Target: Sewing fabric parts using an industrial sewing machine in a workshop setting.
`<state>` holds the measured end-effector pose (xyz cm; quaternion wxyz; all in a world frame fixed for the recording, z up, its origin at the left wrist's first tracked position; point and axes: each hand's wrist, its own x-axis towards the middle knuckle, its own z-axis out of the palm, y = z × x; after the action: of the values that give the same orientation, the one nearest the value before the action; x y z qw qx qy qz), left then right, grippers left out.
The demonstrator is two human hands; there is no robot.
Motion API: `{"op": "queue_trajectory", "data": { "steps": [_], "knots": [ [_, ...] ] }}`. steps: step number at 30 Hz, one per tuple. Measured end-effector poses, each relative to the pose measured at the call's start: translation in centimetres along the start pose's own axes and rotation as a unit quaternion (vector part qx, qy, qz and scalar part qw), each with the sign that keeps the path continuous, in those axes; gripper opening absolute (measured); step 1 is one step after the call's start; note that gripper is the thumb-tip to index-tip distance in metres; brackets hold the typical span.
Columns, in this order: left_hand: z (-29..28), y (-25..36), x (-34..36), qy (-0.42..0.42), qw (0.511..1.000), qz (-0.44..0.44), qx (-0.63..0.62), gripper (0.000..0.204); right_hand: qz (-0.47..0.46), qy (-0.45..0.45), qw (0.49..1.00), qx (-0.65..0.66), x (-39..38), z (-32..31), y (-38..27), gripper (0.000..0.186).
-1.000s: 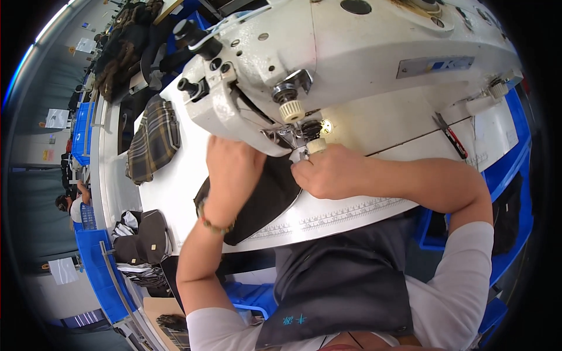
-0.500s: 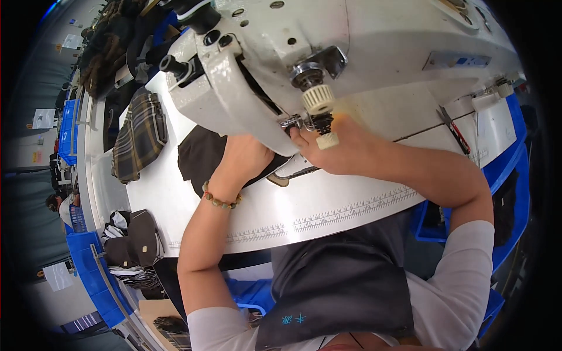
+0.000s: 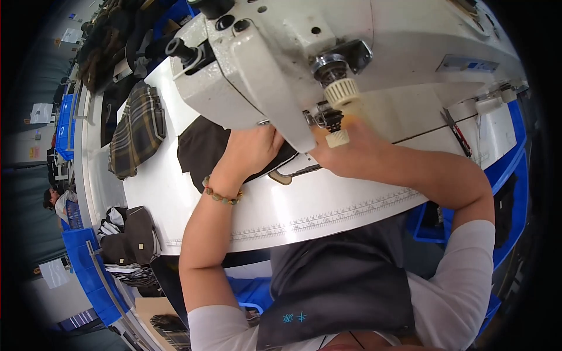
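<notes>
A white sewing machine (image 3: 263, 88) rises over the table in front of me. Beneath its head lies a piece of dark brown cloth (image 3: 202, 151), spreading out to the left. My left hand (image 3: 252, 151), with a beaded bracelet (image 3: 220, 196) at the wrist, rests on this cloth, its fingers curled and closed on it beside the machine head. On the other side, my right hand (image 3: 351, 153) is close to the needle area. The machine head and a cream knob (image 3: 337, 138) hide its fingers, so their grip does not show.
Folded plaid cloth (image 3: 139, 131) lies left on the white table (image 3: 328, 202), which has a ruler strip along its near edge. Red-and-black thread snips (image 3: 456, 134) lie right. Stacked dark pieces (image 3: 132, 234) and a blue bin (image 3: 88, 257) stand left. Another person (image 3: 58, 202) sits far left.
The view has shifted slightly, so the machine head appears farther right. My right fingertips, seen near the needle before, are now hidden. My left hand stays on the cloth, its thumb side showing more.
</notes>
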<state>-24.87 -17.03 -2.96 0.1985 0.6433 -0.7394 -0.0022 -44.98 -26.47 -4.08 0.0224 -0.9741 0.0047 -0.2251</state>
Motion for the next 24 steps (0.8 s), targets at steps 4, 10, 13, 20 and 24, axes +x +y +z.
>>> {"op": "queue_trajectory", "data": {
  "steps": [4,10,13,20,24],
  "knots": [
    [-0.6,0.3,-0.3,0.023,0.999,-0.009,0.04,0.025,0.002,-0.031,0.998,0.054,0.0,-1.2,0.0,0.004],
    [-2.0,2.3,-2.7,0.012,0.993,0.112,-0.033,0.021,0.014,-0.006,0.996,0.091,-0.6,-1.7,-0.3,0.006],
    [-2.1,2.7,-3.8,-0.019,0.998,0.059,-0.014,0.026,0.002,-0.024,0.997,0.072,-0.7,-1.8,-1.1,0.007],
    [-2.3,1.8,-3.4,-0.01,0.996,0.065,-0.054,0.024,0.012,-0.041,0.994,0.095,-0.6,-1.8,-1.3,0.019],
    [-2.2,1.1,-2.8,0.0,0.998,0.065,-0.027,0.021,0.004,-0.054,0.996,0.073,-0.5,-1.8,-0.9,0.026]
  ]
}}
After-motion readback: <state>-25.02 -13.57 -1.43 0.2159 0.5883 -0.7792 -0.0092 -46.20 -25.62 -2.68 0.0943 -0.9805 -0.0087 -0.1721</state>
